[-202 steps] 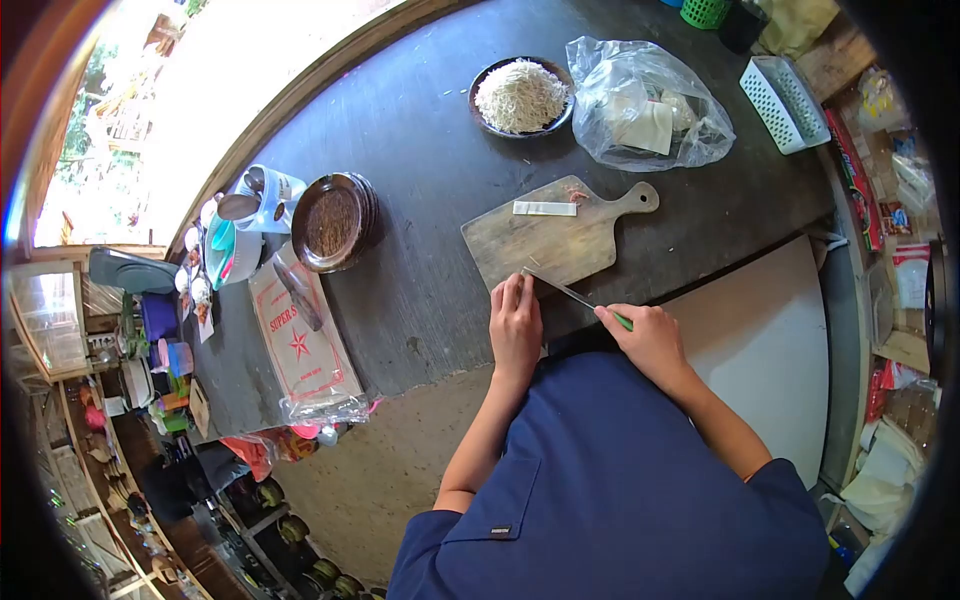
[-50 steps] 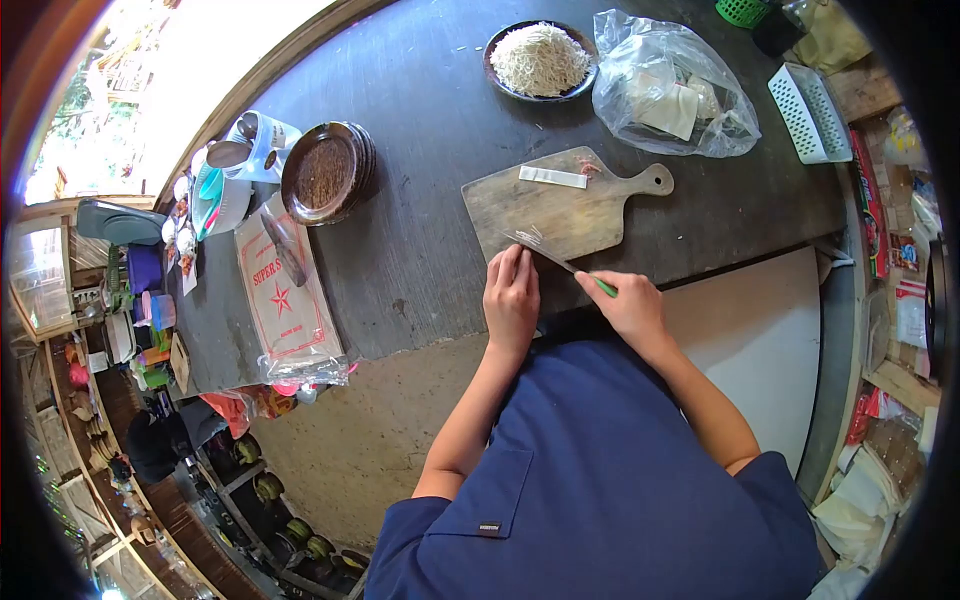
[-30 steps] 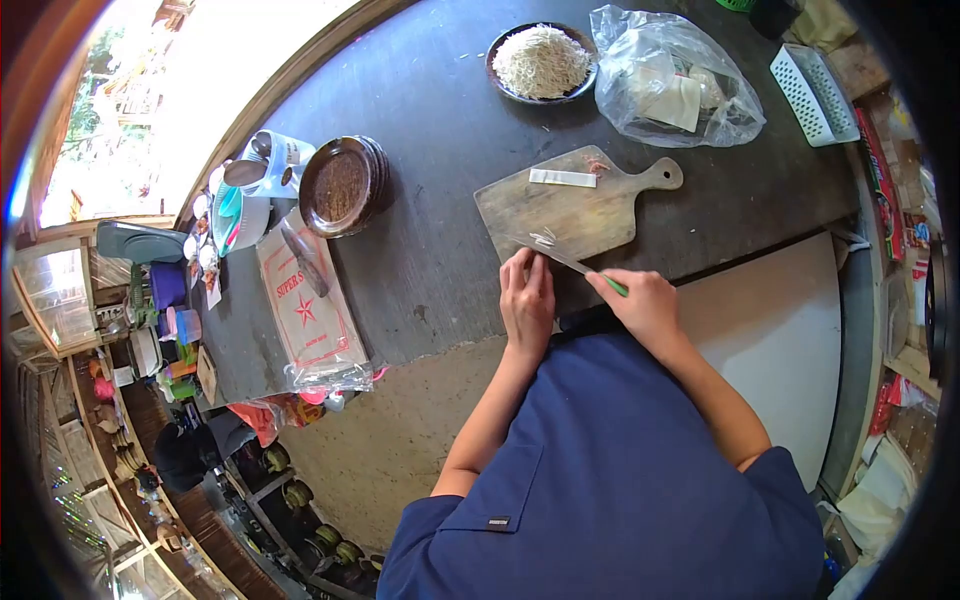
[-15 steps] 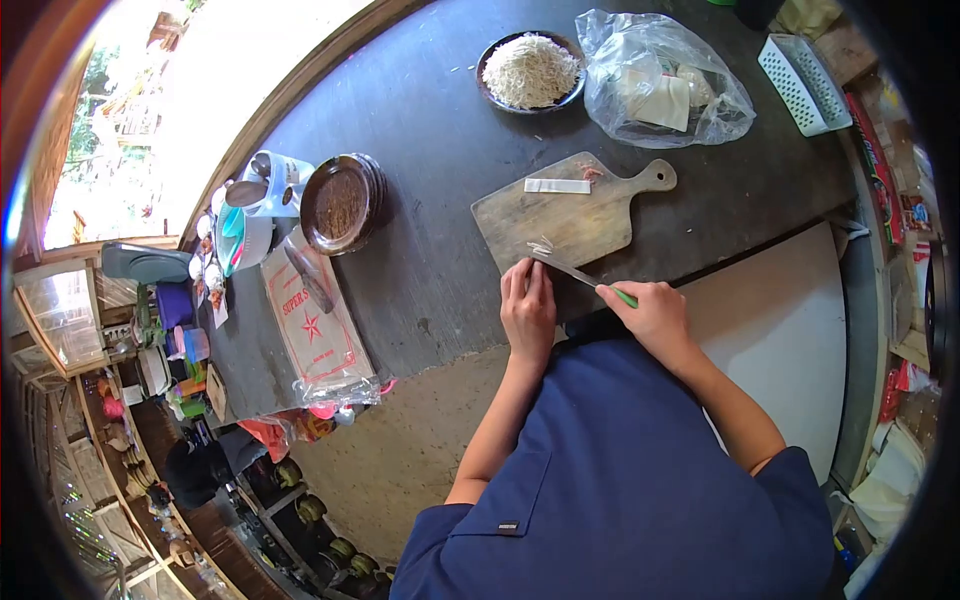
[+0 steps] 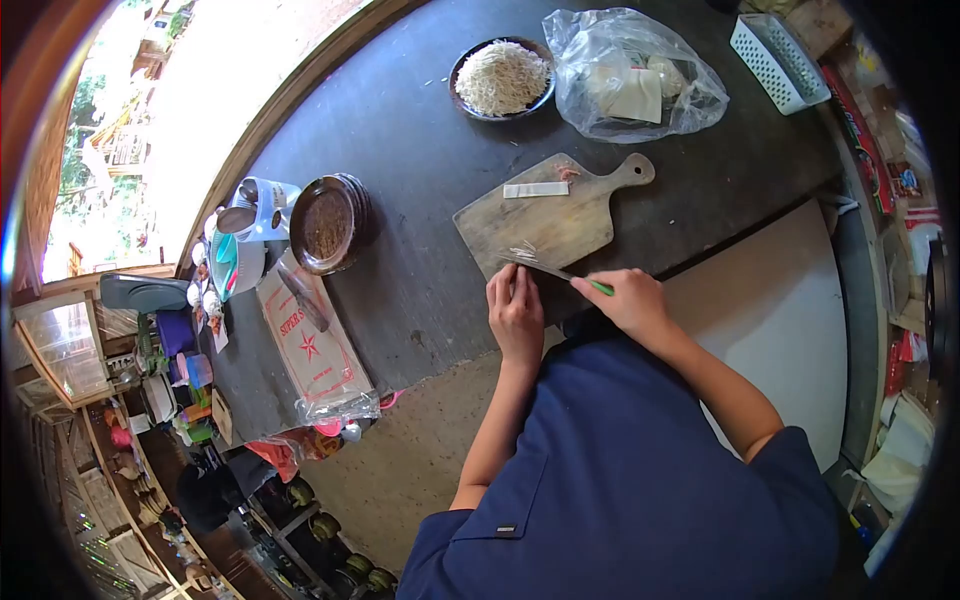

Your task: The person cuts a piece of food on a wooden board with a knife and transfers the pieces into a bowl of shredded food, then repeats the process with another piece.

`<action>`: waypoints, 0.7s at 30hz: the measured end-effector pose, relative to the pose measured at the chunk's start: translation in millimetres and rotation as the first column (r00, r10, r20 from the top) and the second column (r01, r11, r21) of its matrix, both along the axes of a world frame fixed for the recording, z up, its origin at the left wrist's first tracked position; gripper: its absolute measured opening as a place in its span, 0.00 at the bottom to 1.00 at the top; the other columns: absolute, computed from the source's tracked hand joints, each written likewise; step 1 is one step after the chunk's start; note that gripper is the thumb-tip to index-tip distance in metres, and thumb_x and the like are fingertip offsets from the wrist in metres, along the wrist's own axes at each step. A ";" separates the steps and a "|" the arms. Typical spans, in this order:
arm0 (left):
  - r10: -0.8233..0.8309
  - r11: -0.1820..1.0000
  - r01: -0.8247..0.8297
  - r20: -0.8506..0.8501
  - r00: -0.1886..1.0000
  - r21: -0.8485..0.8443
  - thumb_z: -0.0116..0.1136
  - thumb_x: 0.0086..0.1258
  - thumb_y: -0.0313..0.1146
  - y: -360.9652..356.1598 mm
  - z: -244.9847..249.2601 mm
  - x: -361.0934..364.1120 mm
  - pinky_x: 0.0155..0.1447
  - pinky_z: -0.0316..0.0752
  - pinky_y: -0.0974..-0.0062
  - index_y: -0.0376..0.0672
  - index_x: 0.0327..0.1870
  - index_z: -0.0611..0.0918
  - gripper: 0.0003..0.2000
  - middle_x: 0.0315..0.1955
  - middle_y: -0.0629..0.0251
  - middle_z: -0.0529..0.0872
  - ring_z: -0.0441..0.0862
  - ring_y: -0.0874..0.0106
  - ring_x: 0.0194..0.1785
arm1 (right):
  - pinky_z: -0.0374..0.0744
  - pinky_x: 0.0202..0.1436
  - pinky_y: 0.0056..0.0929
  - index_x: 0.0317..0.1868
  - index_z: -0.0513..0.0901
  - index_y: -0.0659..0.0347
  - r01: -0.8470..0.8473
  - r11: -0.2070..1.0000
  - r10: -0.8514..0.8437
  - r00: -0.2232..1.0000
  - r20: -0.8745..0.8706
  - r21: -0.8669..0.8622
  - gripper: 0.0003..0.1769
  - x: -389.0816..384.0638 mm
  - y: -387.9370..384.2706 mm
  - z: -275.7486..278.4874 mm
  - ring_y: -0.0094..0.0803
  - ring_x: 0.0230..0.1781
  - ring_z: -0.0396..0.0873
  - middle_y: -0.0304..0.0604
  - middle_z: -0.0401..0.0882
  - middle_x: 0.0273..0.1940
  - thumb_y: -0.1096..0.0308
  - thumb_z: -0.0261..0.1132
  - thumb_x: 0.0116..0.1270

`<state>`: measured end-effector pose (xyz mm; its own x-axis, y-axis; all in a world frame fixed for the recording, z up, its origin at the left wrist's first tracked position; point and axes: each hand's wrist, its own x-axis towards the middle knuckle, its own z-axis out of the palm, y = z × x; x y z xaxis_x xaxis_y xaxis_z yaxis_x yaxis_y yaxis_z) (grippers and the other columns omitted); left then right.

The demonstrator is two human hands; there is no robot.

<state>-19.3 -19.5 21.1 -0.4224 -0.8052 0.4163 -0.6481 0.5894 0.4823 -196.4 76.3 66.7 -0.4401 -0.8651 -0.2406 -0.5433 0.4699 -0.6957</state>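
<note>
A wooden cutting board lies on the dark table near its front edge. My right hand is closed round the green handle of a knife, whose blade lies over the board's lower left edge. At the blade's tip my left hand rests with its fingers bent and pressed together; what they hold, if anything, is hidden. Thin white strips lie just beyond the blade. Farther up the board are a flat white piece and some small reddish bits.
Beyond the board stand a bowl of white shreds and a clear plastic bag. A white basket is at the far right. Stacked brown plates, a utensil holder and another knife on a printed packet are to the left.
The view has shifted, so the table items appear farther left. More thin strips show beside the blade. Both hands remain at the board's near edge, the knife still in my right hand.
</note>
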 end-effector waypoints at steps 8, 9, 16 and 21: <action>-0.003 1.000 0.003 0.002 1.000 0.002 0.69 0.71 0.20 0.8 -0.5 1.7 0.63 0.82 0.58 0.32 0.54 0.90 0.12 0.54 0.56 0.88 0.85 0.54 0.58 | 0.88 0.43 0.50 0.44 0.97 0.50 -0.032 0.993 0.030 0.999 0.016 0.112 0.26 -1.8 7.1 25.9 0.56 0.38 0.91 0.54 0.91 0.33 0.37 0.68 0.77; -0.006 1.000 0.006 -0.002 1.000 0.004 0.69 0.71 0.20 0.5 -0.5 0.2 0.63 0.82 0.58 0.32 0.54 0.90 0.12 0.54 0.56 0.88 0.85 0.54 0.58 | 0.88 0.43 0.50 0.44 0.97 0.50 -0.028 0.993 0.027 1.000 0.012 0.115 0.26 -1.4 6.5 20.2 0.56 0.38 0.91 0.54 0.91 0.33 0.37 0.68 0.77; -0.005 1.000 0.004 -0.018 1.000 -0.007 0.69 0.72 0.20 -0.5 -2.5 2.1 0.61 0.82 0.59 0.32 0.53 0.90 0.11 0.54 0.56 0.88 0.86 0.55 0.57 | 0.87 0.42 0.50 0.42 0.97 0.51 -0.006 1.000 0.006 1.000 -0.026 -0.014 0.26 11.8 -11.8 -2.6 0.55 0.38 0.91 0.53 0.91 0.33 0.37 0.68 0.76; 0.000 1.000 0.000 -0.053 0.999 -0.007 0.69 0.72 0.20 3.6 -3.0 -3.2 0.61 0.82 0.59 0.32 0.53 0.90 0.11 0.54 0.56 0.88 0.85 0.54 0.57 | 0.88 0.43 0.50 0.44 0.97 0.50 -0.050 0.989 0.055 0.998 -0.032 0.142 0.26 -1.0 5.1 15.8 0.56 0.39 0.91 0.54 0.91 0.34 0.37 0.68 0.77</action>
